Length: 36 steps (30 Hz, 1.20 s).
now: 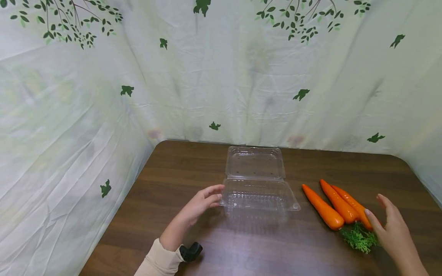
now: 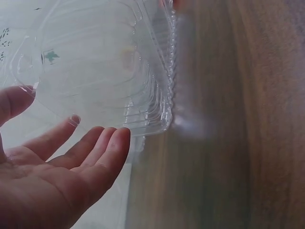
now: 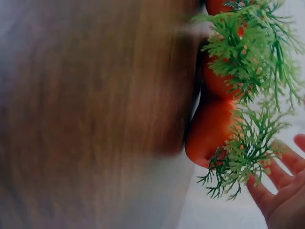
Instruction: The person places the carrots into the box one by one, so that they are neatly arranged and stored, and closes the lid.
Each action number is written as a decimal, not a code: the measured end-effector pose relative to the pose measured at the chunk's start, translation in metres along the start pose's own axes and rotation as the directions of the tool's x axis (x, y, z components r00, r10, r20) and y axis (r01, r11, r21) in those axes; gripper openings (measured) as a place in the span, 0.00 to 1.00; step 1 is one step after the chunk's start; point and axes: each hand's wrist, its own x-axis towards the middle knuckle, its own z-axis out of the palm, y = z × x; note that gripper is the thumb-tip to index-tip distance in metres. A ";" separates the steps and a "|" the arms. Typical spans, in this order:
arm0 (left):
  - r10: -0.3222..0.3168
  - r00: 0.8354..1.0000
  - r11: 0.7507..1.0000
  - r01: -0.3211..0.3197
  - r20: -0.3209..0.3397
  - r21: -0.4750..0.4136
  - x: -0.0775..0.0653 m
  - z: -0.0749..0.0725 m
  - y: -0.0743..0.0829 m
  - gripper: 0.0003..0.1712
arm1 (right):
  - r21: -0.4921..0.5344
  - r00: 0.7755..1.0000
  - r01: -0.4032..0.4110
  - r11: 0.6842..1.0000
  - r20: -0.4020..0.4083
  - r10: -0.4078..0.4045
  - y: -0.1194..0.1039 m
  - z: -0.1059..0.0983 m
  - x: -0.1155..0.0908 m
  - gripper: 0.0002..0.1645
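Observation:
A clear plastic clamshell container [image 1: 260, 195] lies with its lid [image 1: 255, 163] folded back in the middle of the table. My left hand [image 1: 203, 203] is at the container's left edge, its fingers relaxed; the left wrist view shows the thumb and fingertips close to the rim, but whether they touch is unclear. Three orange carrots [image 1: 324, 209] lie side by side to the right, with feathery green tops [image 1: 359, 237] at their near ends. Beside the rightmost carrot is my right hand [image 1: 393, 230], fingers spread and gripping nothing. In the right wrist view its fingertips come close to the greens [image 3: 243, 148].
The brown wooden table [image 1: 186, 168] has rounded far corners. A pale curtain [image 1: 214, 76] with leaf prints hangs behind it and along its sides. A black band [image 1: 191, 252] sits at my left wrist, by the beige sleeve.

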 end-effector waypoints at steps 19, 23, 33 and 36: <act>-0.018 0.998 0.996 0.014 -0.054 -0.084 -0.016 0.010 -0.022 0.29 | -0.042 0.984 -0.138 0.990 0.106 0.141 0.025 0.004 -0.014 0.39; -0.031 0.997 0.995 0.024 -0.076 -0.093 -0.020 0.013 -0.024 0.31 | -0.066 0.969 -0.178 0.982 0.159 0.187 0.029 0.006 -0.014 0.42; -0.014 0.998 0.989 0.004 -0.066 -0.147 -0.027 0.018 -0.030 0.34 | -0.098 0.946 -0.255 0.962 0.179 0.269 0.033 0.008 -0.014 0.42; -0.005 0.998 0.987 -0.004 -0.060 -0.160 -0.029 0.019 -0.033 0.34 | -0.095 0.936 -0.293 0.951 0.174 0.305 0.031 0.009 -0.014 0.42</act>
